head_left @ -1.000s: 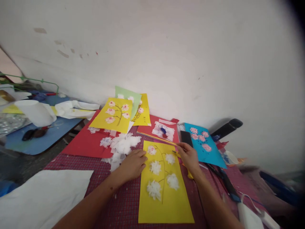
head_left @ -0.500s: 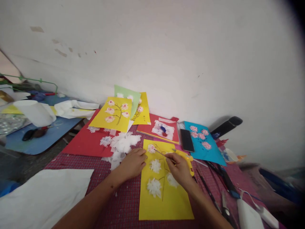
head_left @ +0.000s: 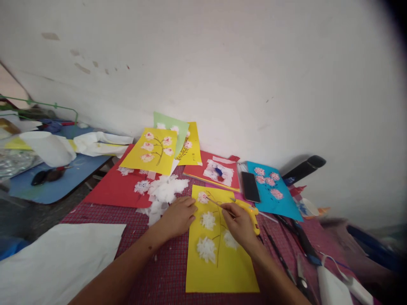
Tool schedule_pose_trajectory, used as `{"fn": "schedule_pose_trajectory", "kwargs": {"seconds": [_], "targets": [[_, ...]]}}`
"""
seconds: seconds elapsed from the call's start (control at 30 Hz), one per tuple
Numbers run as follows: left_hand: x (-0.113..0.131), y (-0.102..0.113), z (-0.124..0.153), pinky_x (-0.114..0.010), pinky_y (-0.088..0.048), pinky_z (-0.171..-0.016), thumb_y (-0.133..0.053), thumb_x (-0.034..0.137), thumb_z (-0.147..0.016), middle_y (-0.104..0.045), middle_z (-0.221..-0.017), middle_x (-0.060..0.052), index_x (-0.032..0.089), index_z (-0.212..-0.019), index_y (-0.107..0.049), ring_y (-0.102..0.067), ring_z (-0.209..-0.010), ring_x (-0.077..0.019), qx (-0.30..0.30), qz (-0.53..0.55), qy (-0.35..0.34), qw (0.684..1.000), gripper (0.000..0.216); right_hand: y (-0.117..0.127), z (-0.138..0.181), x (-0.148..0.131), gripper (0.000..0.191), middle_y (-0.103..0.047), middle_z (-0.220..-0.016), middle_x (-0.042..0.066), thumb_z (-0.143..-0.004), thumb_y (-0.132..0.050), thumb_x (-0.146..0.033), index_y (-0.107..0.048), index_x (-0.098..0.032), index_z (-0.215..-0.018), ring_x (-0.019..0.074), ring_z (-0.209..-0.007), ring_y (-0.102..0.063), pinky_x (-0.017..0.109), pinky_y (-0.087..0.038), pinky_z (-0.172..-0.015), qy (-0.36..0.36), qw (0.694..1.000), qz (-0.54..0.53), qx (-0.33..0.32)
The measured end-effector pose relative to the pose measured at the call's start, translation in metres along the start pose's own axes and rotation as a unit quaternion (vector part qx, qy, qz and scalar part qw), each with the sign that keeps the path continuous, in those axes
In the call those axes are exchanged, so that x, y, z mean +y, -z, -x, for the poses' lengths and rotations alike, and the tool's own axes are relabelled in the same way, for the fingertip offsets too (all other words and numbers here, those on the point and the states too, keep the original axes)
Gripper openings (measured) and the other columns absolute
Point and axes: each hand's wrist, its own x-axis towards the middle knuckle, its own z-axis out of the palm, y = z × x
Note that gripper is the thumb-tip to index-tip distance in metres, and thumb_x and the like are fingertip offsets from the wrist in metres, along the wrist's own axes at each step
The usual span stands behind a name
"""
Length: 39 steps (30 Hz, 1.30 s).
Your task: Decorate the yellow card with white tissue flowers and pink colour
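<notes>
A yellow sheet [head_left: 219, 277] lies before me with drawn brown branches and several crumpled-paper flowers. My right hand [head_left: 238, 222] pinches a thin paintbrush [head_left: 215, 202], whose tip touches the pink-stained flower [head_left: 202, 197] at the top left of the sheet. Below it, a white flower [head_left: 207, 220] carries no colour. My left hand [head_left: 179, 216] rests flat at the sheet's left edge, fingers slightly bent with nothing in them. Beside the right hand sits a yellow glue gun [head_left: 250, 209], partly covered by that hand.
White paper scraps [head_left: 167, 188] lie beyond my left hand. Finished yellow flower picture [head_left: 151, 154] leans at the back. A paint-stained white tissue [head_left: 219, 171], a phone [head_left: 250, 187] and a blue sheet [head_left: 286, 207] stand behind. Scissors [head_left: 301, 273] and a white device [head_left: 332, 284] are at right.
Hardly anything differs. The view has shifted slightly, while the paintbrush tip stays at the same pink-stained flower and both hands hold their places.
</notes>
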Motion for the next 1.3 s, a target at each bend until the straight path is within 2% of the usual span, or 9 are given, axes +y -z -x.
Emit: {"fn": "schedule_pose_trajectory", "kwargs": {"seconds": [0.3,0.77,0.9,1.17,1.3], "targets": [[-0.001,-0.001,0.0,-0.044,-0.043,-0.108,-0.054,0.018,-0.095,-0.066,-0.118,-0.01,0.018,-0.104,-0.068,-0.057,-0.118,-0.0269,-0.004,-0.004,0.001,1.0,0.017,-0.001,-0.002,0.004,0.02,-0.077,-0.091,0.006,-0.092,-0.056,-0.031,-0.074,-0.023,-0.093,0.0222,-0.083,-0.073,0.032,-0.058,-0.075,-0.007,1.0,-0.01,0.02],[0.0,-0.001,0.0,-0.045,-0.044,-0.107,-0.054,0.018,-0.095,-0.066,-0.12,-0.011,0.018,-0.104,-0.068,-0.058,-0.119,-0.0272,-0.002,-0.001,0.005,1.0,0.017,-0.001,-0.013,0.003,0.02,-0.076,-0.091,0.006,-0.091,-0.056,-0.032,-0.073,-0.022,-0.093,0.0227,-0.085,-0.073,0.033,-0.058,-0.076,-0.014,1.0,-0.016,-0.007],[-0.001,-0.002,0.0,-0.045,-0.043,-0.108,-0.056,0.018,-0.094,-0.065,-0.123,-0.01,0.018,-0.106,-0.068,-0.057,-0.121,-0.0275,-0.005,0.0,0.007,1.0,0.017,-0.001,-0.018,0.003,0.02,-0.077,-0.092,0.007,-0.088,-0.058,-0.034,-0.074,-0.022,-0.093,0.023,-0.084,-0.073,0.034,-0.058,-0.077,-0.032,0.999,-0.031,0.012],[-0.002,-0.004,0.0,-0.045,-0.043,-0.109,-0.057,0.018,-0.094,-0.065,-0.122,-0.011,0.018,-0.105,-0.069,-0.057,-0.121,-0.0277,0.006,0.001,0.004,1.0,0.016,0.002,-0.03,-0.001,0.023,-0.077,-0.085,0.006,-0.086,-0.056,-0.034,-0.073,-0.021,-0.092,0.023,-0.076,-0.072,0.032,-0.056,-0.066,-0.059,0.997,-0.043,-0.02],[-0.001,-0.002,-0.001,-0.044,-0.043,-0.107,-0.056,0.018,-0.095,-0.065,-0.121,-0.01,0.018,-0.103,-0.068,-0.057,-0.119,-0.027,0.005,-0.004,0.004,1.0,0.016,0.003,-0.034,-0.004,0.021,-0.077,-0.088,0.005,-0.088,-0.055,-0.031,-0.074,-0.021,-0.092,0.0225,-0.078,-0.073,0.031,-0.055,-0.067,-0.034,0.998,-0.011,-0.049]]}}
